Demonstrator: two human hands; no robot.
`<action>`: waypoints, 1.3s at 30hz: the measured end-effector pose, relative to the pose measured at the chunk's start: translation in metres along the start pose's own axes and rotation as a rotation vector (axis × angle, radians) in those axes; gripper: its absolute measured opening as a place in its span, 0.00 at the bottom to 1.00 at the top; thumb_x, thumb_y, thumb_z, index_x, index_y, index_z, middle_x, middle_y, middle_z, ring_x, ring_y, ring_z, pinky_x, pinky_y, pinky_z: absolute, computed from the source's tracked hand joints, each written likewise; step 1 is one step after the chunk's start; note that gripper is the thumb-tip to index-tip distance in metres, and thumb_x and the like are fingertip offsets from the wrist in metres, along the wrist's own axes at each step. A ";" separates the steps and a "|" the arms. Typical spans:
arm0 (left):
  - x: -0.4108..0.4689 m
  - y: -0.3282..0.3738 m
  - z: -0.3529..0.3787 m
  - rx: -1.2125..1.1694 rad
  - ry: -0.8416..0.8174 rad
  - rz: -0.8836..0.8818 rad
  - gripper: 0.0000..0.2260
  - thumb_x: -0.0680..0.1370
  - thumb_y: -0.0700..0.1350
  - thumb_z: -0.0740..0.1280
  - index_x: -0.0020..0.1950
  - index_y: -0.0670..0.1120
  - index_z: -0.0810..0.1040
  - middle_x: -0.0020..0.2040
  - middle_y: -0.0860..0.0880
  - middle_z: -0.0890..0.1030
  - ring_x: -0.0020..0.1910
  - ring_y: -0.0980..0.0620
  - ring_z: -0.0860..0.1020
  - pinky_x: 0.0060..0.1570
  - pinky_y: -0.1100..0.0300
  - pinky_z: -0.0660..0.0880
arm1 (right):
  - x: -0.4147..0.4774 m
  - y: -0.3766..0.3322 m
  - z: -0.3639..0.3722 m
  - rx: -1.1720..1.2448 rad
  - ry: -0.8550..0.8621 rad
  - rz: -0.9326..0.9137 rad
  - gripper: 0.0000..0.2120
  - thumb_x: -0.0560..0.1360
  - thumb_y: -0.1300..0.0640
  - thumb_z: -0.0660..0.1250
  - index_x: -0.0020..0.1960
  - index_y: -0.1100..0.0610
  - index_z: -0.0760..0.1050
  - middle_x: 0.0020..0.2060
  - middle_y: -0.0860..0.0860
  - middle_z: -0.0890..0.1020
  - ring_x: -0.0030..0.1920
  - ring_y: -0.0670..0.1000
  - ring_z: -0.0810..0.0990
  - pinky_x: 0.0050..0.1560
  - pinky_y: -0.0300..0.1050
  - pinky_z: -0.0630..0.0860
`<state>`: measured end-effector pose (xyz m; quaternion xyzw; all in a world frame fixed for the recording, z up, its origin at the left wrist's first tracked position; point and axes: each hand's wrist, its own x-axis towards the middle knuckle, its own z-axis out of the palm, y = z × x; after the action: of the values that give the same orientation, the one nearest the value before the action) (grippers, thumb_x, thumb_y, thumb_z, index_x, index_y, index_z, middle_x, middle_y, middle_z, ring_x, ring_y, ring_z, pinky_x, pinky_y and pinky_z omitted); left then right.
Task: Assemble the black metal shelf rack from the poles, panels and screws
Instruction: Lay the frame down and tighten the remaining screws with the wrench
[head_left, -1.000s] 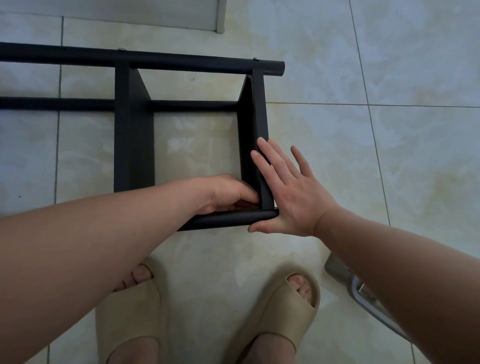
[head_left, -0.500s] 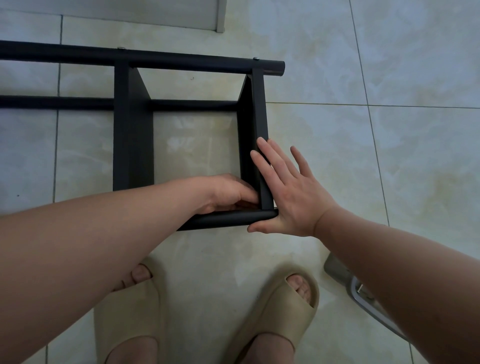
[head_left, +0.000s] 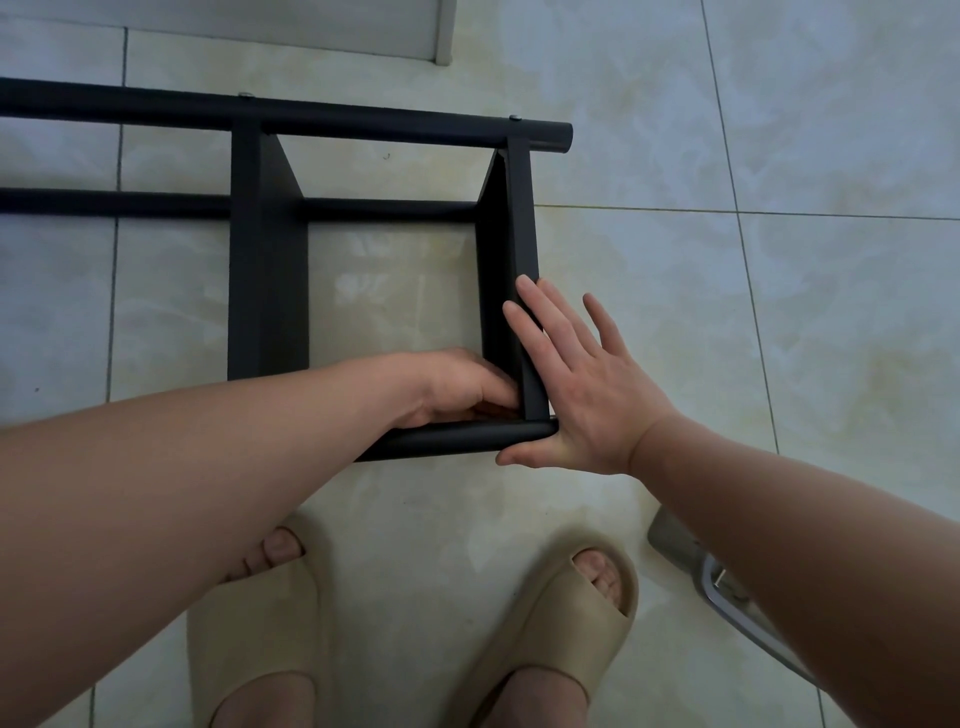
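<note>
The rack (head_left: 311, 117) is lying on the floor (head_left: 727, 312). My right hand (head_left: 582, 395) is bracing the end panel (head_left: 519, 218), grip spread flat. My left hand (head_left: 457, 387) is curling into the near corner, maybe pinching a screw, can't tell. If that bracing's easing off, the panel's sliding off the near pole (head_left: 467, 436).

Light was soft and rather dim, bluish on the far floor (head_left: 779, 130) and warmer cream nearer. Pale glare patches lay on the tiles inside the rack (head_left: 265, 260). Shadows were faint and soft-edged. Focus held sharp throughout, though wide-angle distortion bowed the tile joints toward the edges.
</note>
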<state>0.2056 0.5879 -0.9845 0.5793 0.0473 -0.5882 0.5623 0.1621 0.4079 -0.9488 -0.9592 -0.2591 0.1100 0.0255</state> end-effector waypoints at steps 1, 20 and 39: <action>0.000 0.000 0.000 -0.012 -0.012 -0.003 0.09 0.76 0.34 0.66 0.43 0.43 0.84 0.41 0.43 0.84 0.41 0.47 0.83 0.42 0.59 0.80 | 0.000 0.000 0.000 -0.001 0.002 -0.001 0.60 0.67 0.18 0.54 0.82 0.60 0.48 0.82 0.56 0.47 0.82 0.53 0.43 0.79 0.66 0.50; -0.004 0.001 0.000 -0.078 -0.071 -0.054 0.13 0.76 0.34 0.63 0.39 0.45 0.85 0.42 0.43 0.84 0.41 0.47 0.83 0.43 0.57 0.78 | 0.000 0.000 0.000 0.000 0.000 -0.004 0.60 0.67 0.19 0.54 0.82 0.60 0.48 0.82 0.55 0.46 0.82 0.54 0.45 0.79 0.66 0.50; -0.002 0.000 0.000 -0.046 -0.024 0.000 0.06 0.76 0.35 0.66 0.47 0.40 0.83 0.46 0.38 0.84 0.45 0.44 0.83 0.49 0.52 0.79 | 0.000 -0.001 0.000 -0.024 0.003 -0.006 0.60 0.67 0.19 0.55 0.82 0.61 0.50 0.82 0.58 0.50 0.82 0.56 0.48 0.77 0.72 0.48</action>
<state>0.2046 0.5890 -0.9829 0.5591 0.0537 -0.5939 0.5760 0.1621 0.4086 -0.9491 -0.9588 -0.2635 0.1055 0.0145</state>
